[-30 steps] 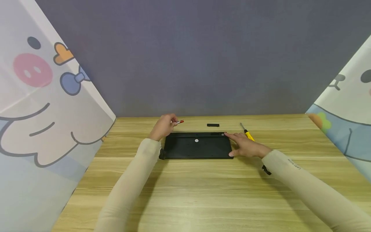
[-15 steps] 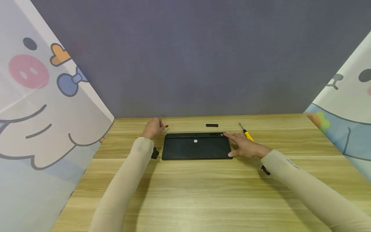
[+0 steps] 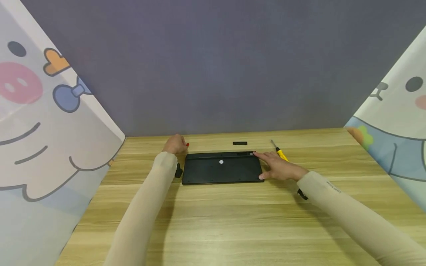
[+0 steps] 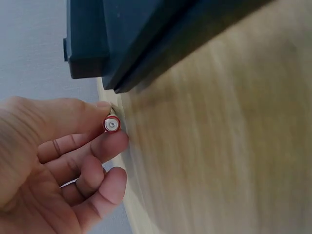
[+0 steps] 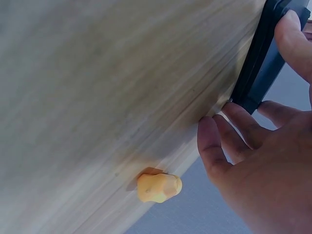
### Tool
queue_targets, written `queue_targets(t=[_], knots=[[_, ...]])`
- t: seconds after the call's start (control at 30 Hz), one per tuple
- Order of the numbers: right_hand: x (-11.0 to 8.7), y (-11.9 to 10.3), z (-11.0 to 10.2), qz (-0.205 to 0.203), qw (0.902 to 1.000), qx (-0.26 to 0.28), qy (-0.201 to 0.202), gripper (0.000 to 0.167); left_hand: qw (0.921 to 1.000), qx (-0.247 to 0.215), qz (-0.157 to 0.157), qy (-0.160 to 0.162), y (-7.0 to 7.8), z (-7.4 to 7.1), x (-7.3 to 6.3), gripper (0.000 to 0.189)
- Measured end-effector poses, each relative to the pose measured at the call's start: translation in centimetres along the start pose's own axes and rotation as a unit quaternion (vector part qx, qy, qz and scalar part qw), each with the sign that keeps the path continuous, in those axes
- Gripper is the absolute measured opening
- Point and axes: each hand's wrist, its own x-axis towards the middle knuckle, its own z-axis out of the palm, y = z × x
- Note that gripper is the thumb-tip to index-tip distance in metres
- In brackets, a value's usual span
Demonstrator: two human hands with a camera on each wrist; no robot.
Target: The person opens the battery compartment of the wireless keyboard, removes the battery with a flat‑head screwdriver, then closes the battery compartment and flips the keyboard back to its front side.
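A black keyboard [image 3: 199, 171] lies upside down on the wooden table, with a small white round sticker on its back. Just past its far left corner, my left hand [image 3: 174, 144] pinches a red battery [image 3: 188, 145] between thumb and fingers. The left wrist view shows this battery [image 4: 112, 124] end-on, its flat silver end towards the camera. Over the keyboard's right end my right hand [image 3: 276, 167] is spread, thumb on the near corner and index fingertip at the far one. The remaining fingertips come down beside the edge in the right wrist view.
Behind the keyboard lies a small black battery cover [image 3: 240, 143]. A yellow-handled screwdriver [image 3: 281, 154] lies right of it, partly behind my right hand. A grey panel [image 3: 233, 74] rises at the table's back edge, with cartoon-printed panels on both sides.
My left hand has moved left with the battery, from behind the keyboard to its far left corner, and less of the battery shows. My right hand stays on the keyboard's right end.
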Motion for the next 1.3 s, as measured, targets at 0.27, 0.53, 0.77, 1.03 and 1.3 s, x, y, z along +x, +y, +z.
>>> queue_targets(t=[0.27,0.53,0.77,1.03,1.3], knots=[[-0.1,0.0,-0.1,0.002,1.0,0.002,0.0,0.093,0.9997,0.001,-0.019,-0.017,1.0,0.2,0.5,0.017],[-0.1,0.1,0.0,0.007,1.0,0.003,-0.001,0.093,0.9996,0.006,-0.01,-0.027,1.0,0.0,0.3,0.016],[-0.1,0.0,0.0,0.005,1.0,0.003,0.0,0.094,0.9991,-0.012,-0.012,-0.039,0.8,-0.1,0.3,0.015],[-0.2,-0.1,-0.1,0.002,1.0,0.003,-0.006,0.092,0.9996,-0.006,0.001,-0.029,0.6,-0.8,-0.4,0.024],[-0.3,-0.1,-0.4,-0.006,0.9999,0.008,-0.012,0.091,0.9982,-0.023,0.042,-0.035,0.0,-1.6,-2.0,0.042]])
